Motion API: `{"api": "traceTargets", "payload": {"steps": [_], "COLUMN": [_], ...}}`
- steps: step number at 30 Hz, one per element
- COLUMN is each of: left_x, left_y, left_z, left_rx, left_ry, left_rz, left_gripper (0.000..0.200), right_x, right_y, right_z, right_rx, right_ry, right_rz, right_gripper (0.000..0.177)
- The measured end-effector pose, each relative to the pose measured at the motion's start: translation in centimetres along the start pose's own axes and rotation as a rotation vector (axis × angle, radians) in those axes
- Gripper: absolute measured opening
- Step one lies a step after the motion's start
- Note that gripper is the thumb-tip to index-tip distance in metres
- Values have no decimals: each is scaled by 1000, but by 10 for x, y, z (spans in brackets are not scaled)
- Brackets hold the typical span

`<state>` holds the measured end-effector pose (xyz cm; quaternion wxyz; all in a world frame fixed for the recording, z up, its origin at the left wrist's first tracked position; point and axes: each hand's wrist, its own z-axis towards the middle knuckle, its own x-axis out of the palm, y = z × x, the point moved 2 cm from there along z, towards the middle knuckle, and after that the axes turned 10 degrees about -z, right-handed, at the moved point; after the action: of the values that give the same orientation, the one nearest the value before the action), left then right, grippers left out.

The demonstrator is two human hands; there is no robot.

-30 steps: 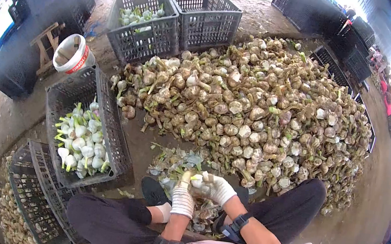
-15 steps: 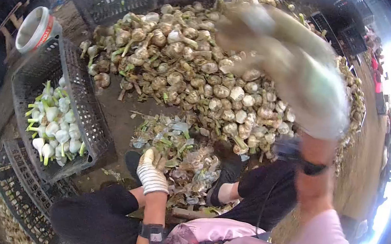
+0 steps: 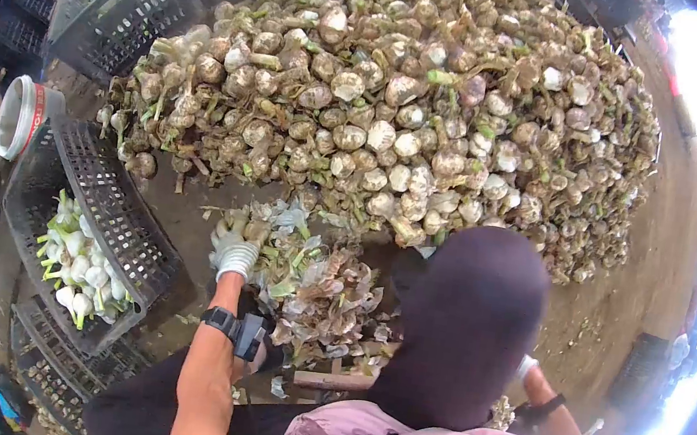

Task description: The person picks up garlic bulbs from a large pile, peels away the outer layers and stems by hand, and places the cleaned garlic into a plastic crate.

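My left hand (image 3: 235, 248), in a white glove with soiled fingers, reaches down at the left edge of a heap of dry garlic peelings (image 3: 328, 290). Its fingers point away from me, slightly apart, and no bulb shows in them. My right hand (image 3: 525, 367) is mostly hidden behind my raised, dark-trousered knee (image 3: 477, 314); only a bit of white glove shows by the wrist, so its fingers are out of sight. Beyond the peelings lies a large pile of soil-stained garlic bulbs (image 3: 396, 127) with stalks. Cleaned white garlic bulbs (image 3: 82, 266) fill part of a black crate (image 3: 118, 196) to my left.
A white bucket (image 3: 18, 117) with a red band stands behind the crate. More black crates (image 3: 125, 8) stand at the back left, and a slatted crate (image 3: 73, 366) sits nearer on the left. A wooden bar (image 3: 333, 381) crosses low before me. Brown floor (image 3: 620, 297) extends rightward.
My right hand, blurred over the bulb pile before, is now down at my right behind the knee. My right knee has risen. My left hand has shifted left along the peelings, and the view has tilted.
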<state>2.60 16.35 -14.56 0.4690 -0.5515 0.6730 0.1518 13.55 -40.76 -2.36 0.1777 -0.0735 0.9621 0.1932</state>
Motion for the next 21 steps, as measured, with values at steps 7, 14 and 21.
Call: {"api": "traceTargets", "payload": {"steps": [7,14,21], "left_x": [96,134,118], "left_y": [14,-62,-33], "left_z": [-66,-182,-197], "left_rx": [77,167,431], "left_ry": [60,465,522], "left_rz": [-162,-107,-5], "left_gripper": [74,58,45], "right_x": [25,-47,-56], "right_y": [50,200,277], "right_z": [30,40,14], "right_rx": [-20,-410,-827], "right_ry": [154,-301,-489], "right_rz": [-226,-211,-84], "right_gripper": [26,29,32]}}
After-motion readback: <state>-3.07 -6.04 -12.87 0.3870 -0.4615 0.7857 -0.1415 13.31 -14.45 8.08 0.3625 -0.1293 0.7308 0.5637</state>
